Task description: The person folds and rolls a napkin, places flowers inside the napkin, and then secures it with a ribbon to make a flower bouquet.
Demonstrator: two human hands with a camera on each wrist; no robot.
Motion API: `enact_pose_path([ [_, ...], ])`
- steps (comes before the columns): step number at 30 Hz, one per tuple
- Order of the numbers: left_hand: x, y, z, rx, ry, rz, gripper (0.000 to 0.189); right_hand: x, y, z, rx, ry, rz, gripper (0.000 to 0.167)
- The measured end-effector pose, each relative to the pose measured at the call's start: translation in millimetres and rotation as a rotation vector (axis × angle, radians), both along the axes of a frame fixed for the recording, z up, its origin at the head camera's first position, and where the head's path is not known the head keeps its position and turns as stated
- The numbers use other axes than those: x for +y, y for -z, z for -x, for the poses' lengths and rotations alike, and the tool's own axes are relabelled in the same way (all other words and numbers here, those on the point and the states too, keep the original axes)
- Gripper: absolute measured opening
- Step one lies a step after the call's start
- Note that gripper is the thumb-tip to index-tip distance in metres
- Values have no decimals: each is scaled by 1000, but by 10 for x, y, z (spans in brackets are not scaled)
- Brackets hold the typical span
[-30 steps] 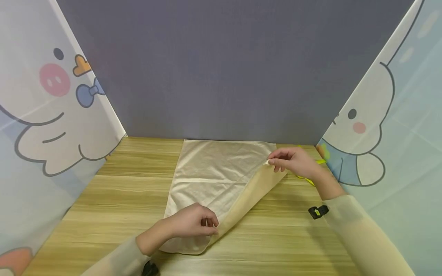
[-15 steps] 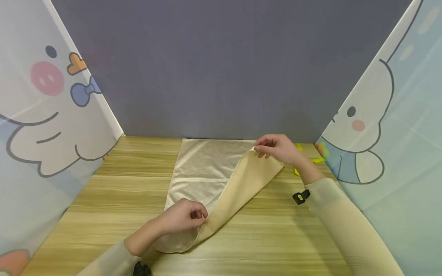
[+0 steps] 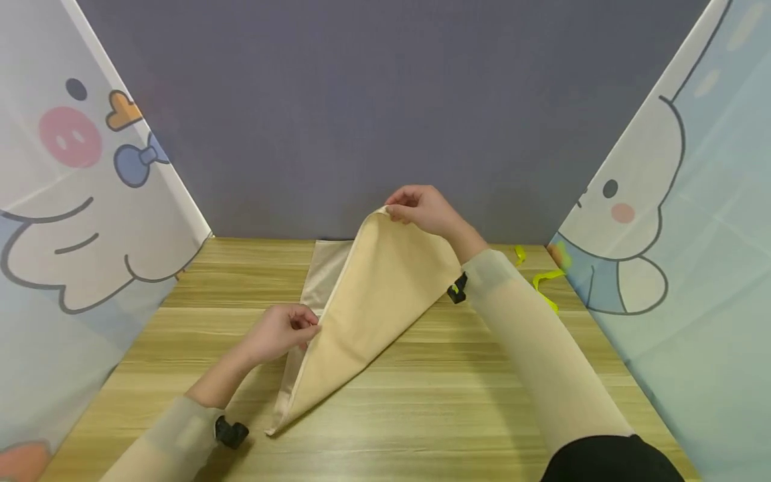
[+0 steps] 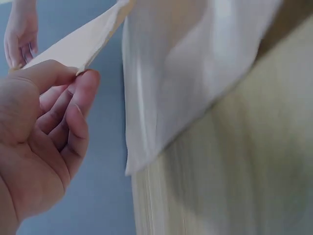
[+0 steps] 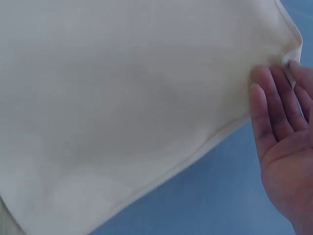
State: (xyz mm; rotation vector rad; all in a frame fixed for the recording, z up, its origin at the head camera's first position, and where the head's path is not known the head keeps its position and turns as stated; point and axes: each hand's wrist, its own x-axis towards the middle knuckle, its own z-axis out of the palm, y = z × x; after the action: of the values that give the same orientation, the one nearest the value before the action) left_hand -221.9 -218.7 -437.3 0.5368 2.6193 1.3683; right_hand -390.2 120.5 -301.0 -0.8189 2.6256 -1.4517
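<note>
A beige cloth lies partly on the wooden table, its right side lifted and turned over toward the left. My right hand pinches one corner between thumb and fingers, raised before the grey back panel. Lower and to the left, my left hand pinches the raised edge of the same cloth. In the left wrist view, thumb and index fingertip of the left hand meet on the hem, and the shinier face of the cloth hangs beside them. The right wrist view shows the matte face stretching away from the right hand.
Thin yellow strips lie at the back right of the wooden table. A grey panel closes off the back. Printed cartoon sheets stand at the left and right.
My right hand has carried its corner up and to the left, so the folded-over part has grown. The left hand has moved up and left along with the edge.
</note>
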Motion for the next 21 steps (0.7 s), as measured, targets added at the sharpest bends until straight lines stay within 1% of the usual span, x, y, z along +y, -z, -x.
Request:
enact_pose_path([
  [3,-153,7,92,-8,-70,10,12,-234,26,98,34,16,45,16],
  [5,-226,25,141,-17,-105,12,14,-343,89,141,41,32,66,17],
  [8,-291,57,188,-30,-138,22,15,-431,216,184,19,56,82,18],
  [11,-322,95,205,-36,-148,48,16,-458,336,202,-13,82,79,19],
  [14,-331,138,206,-37,-155,67,16,-473,420,219,-18,103,67,18],
  [17,-336,170,195,-50,-159,69,17,-515,454,236,-10,108,51,18],
  [21,-335,191,174,-60,-165,64,17,-647,446,277,12,91,16,19],
])
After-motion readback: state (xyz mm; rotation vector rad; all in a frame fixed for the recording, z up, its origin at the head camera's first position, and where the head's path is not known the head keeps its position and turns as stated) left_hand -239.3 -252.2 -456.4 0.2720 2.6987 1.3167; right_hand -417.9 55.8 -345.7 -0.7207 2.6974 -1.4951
